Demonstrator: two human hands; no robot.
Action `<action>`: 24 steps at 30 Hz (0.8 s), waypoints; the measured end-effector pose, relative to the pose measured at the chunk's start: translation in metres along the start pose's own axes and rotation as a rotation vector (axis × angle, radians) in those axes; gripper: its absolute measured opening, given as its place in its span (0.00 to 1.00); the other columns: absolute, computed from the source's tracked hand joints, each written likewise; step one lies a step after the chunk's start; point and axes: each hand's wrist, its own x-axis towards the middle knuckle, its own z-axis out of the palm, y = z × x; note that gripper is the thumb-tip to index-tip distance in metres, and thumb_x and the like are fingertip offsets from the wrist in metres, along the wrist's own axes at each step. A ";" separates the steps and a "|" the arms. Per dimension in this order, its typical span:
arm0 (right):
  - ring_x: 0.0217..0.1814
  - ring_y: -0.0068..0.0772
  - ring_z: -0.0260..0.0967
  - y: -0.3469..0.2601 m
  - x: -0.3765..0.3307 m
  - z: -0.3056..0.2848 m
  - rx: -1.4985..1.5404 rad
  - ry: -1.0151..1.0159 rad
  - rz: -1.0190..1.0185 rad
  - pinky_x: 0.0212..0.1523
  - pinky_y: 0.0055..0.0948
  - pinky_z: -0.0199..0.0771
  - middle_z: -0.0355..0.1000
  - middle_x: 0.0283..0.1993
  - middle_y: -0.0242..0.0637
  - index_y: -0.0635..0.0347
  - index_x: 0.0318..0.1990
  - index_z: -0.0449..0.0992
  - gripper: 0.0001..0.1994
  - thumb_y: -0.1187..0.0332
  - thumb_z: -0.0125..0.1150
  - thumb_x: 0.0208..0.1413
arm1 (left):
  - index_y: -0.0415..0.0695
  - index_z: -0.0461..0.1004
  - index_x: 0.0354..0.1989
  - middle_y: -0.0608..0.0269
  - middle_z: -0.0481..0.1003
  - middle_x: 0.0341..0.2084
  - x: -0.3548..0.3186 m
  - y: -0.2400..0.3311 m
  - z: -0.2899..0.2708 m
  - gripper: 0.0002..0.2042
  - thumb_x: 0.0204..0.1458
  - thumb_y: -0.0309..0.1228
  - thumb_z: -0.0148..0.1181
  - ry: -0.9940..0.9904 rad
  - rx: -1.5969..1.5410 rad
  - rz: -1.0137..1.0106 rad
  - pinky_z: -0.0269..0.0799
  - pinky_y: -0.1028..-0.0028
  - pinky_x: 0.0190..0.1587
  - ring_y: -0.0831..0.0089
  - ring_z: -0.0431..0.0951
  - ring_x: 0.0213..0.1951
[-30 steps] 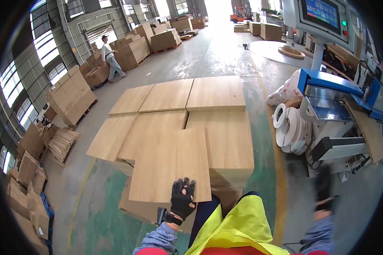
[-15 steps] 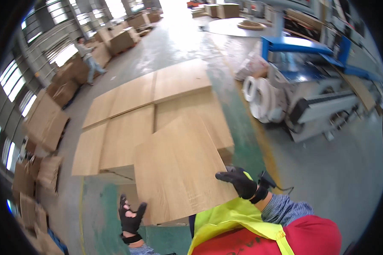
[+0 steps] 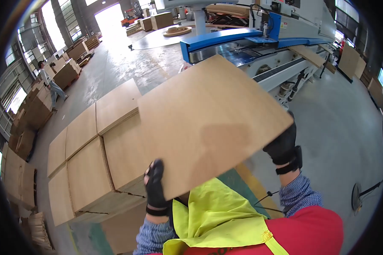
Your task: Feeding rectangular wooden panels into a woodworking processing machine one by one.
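Observation:
A rectangular wood-grain panel [image 3: 208, 114] is held up in front of my body, tilted, with both hands at its edges. My left hand [image 3: 155, 182], in a black glove with bare fingertips, grips the near left edge, thumb side up. My right hand [image 3: 284, 142], also gloved in black, is closed round the right corner; most of its fingers are hidden behind the panel. Stacks of similar panels [image 3: 87, 174] stand to the left, side by side in two rows. The held panel covers part of the nearest stack.
At the upper right stands a large machine with a blue beam [image 3: 225, 40]. A round pale table [image 3: 157, 40] is beyond it. Far left, a person [image 3: 51, 85] stands by cardboard stacks [image 3: 19, 178]. A black disc-shaped stand base [image 3: 356, 199] is at the right.
The panel has been lifted from over the stacks and swung right, toward the machine side. My left hand has gone from spread beside the panel to gripping its edge. The view has turned right.

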 end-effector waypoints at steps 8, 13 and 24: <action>0.42 0.45 0.73 0.084 -0.004 0.056 -0.370 0.246 0.073 0.37 0.38 0.75 0.70 0.49 0.45 0.62 0.57 0.59 0.28 0.47 0.35 0.61 | 0.35 0.67 0.51 0.58 0.72 0.38 0.105 0.000 0.106 0.15 0.55 0.22 0.48 -0.405 -0.395 -0.053 0.67 0.77 0.43 0.71 0.71 0.39; 0.25 0.41 0.73 0.021 0.037 0.011 -0.361 0.434 -0.116 0.24 0.35 0.74 0.74 0.35 0.46 0.64 0.51 0.64 0.25 0.50 0.43 0.59 | 0.31 0.67 0.50 0.44 0.69 0.49 0.081 -0.059 0.088 0.28 0.43 0.35 0.68 -0.342 -0.014 0.023 0.63 0.66 0.55 0.53 0.68 0.52; 0.21 0.24 0.67 -0.135 0.076 -0.126 -0.770 0.417 -0.255 0.18 0.22 0.67 0.72 0.32 0.35 0.57 0.44 0.69 0.17 0.53 0.44 0.59 | 0.52 0.54 0.64 0.53 0.56 0.61 -0.037 -0.172 0.025 0.50 0.26 0.49 0.70 -0.411 0.861 -0.208 0.41 0.51 0.63 0.57 0.53 0.63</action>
